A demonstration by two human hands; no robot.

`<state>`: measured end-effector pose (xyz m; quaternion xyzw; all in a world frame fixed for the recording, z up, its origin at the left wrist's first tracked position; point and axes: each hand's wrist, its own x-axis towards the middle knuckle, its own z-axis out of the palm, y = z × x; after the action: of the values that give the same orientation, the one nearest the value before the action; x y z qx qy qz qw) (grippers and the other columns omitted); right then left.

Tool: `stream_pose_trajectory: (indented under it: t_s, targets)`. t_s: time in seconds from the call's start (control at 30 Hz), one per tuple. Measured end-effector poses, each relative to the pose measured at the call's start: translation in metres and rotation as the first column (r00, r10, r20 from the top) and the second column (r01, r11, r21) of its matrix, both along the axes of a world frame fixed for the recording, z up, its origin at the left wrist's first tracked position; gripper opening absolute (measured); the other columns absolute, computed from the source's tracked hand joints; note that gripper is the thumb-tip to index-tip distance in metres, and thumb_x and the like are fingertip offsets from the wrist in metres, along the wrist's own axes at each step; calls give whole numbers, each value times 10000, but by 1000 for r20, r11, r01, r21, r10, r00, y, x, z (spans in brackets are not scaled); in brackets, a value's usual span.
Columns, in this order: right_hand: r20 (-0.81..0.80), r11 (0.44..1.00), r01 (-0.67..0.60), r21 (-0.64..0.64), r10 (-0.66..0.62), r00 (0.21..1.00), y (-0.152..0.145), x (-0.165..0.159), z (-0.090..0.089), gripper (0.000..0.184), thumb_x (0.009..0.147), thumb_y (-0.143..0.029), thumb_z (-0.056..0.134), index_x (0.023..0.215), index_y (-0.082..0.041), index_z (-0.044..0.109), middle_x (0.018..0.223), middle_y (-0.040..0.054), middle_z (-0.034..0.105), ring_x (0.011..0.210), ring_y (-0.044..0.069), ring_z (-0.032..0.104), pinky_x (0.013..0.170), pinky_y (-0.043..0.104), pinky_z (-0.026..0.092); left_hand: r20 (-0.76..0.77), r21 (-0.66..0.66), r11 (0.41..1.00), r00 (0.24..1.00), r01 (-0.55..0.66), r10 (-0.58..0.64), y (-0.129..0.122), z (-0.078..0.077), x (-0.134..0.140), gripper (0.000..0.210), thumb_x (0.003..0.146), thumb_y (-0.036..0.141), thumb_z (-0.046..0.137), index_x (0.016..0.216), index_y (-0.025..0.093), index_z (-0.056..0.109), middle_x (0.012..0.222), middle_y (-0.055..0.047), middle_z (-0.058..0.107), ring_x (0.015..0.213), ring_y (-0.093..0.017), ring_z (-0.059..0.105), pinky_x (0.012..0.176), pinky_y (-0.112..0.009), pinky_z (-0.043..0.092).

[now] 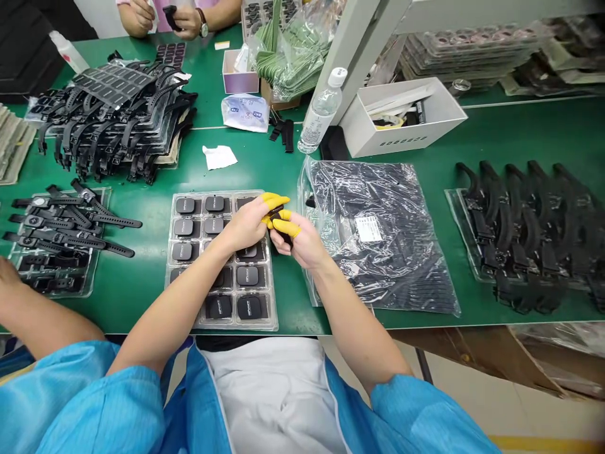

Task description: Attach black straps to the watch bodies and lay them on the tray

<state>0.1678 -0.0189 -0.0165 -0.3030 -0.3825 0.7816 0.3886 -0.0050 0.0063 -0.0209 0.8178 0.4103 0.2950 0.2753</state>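
Left hand [250, 223], right hand [307, 243]: hands curled, pinching black piece [284, 237] near tray [255, 324].

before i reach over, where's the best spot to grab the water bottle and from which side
Likely around the body of the bottle, below its cap, coming from the near left. It stands on its base, cap up, with a slim, round body to wrap fingers around; the white box crowds its right and the grey post rises behind.
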Motion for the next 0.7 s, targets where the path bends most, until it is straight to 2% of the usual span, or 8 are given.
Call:
stream_pose_trajectory:
  t_s: [0.13, 0.27, 0.47, 0.7]
  targets:
    - [-21, 999, 34, -40, -35, 999, 6, 3, -1, 357, 807, -423, 825, 816, -228, 526, 497, -97, 502, 378, 53, 286, 365, 182, 194, -7, 28, 1000, 1000, 13, -12, 0, 3, -3, 564, 904, 35, 397, 1400, 176, 625, 1420, -116, 660, 1325, -215, 619, 1173, -409, 490]
    - [-21, 997, 68, -47, -69, 997, 7, 4, -1, 354, 811, -423, 835, 835, -228, 540, 490, -102, 476, 385, 56, 277, 363, 174, 192, 17, 24, 998, 998, -55, 54, -1, 6, -2, 423, 1027, 160, 415, 1402, 152, 611, 1359, -141, 690, 1272, -228, 651, 1125, -403, 527]
    - [-47, 999, 6, -39, -8, 999, 4, 3, -1, 376, 820, -447, 840, 784, -220, 543, 466, -94, 463, 377, 50, 255, 358, 172, 184, -73, 45, 998, 997, 37, -33, -2, 5, -6, 555, 913, 40, 407, 1419, 169, 598, 1405, -133, 654, 1311, -234, 627, 1162, -422, 511]
    - [-145, 997, 26, -79, -37, 989, 7, 2, -2, 390, 814, -431, 843, 807, -235, 505, 498, -102, 434, 399, 61, 253, 360, 165, 184, -33, 49, 999, 999, -16, 17, -5, 5, -4, 534, 966, 77, 391, 1454, 201, 573, 1358, -124, 635, 1268, -227, 628, 1128, -414, 530]
